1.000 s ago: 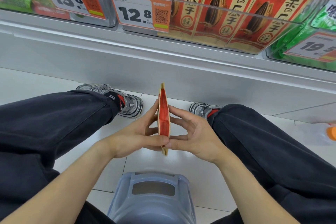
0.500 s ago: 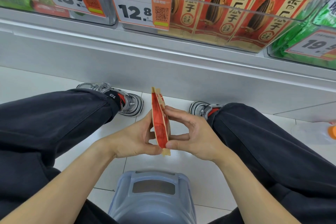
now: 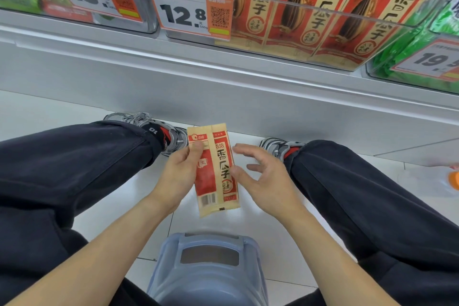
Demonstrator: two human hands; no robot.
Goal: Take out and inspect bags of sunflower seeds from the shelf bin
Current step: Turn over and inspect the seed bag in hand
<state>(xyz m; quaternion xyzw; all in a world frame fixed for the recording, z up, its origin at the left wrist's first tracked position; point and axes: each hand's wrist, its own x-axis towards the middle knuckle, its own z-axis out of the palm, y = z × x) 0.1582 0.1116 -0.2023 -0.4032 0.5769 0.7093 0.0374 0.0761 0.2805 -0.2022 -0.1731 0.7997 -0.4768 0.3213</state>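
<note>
Shelf point(image 3: 223, 87) is running across the top, carrying one clear shelf bin point(image 3: 310, 32) with four red sunflower seed bags point(image 3: 293, 7) showing in it. Three price tags point(image 3: 191, 11) are facing out. One blue stool point(image 3: 207, 271) is sitting between two dark-trousered legs. One bag point(image 3: 214, 169) is being held flat above the floor: left hand point(image 3: 180, 172) pinching its left edge, thumb on top; right hand point(image 3: 263, 179) spread, thumb touching the right edge.

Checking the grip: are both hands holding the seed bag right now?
No, only the left hand grips the bag; the right hand hovers beside it, fingers apart.
</note>
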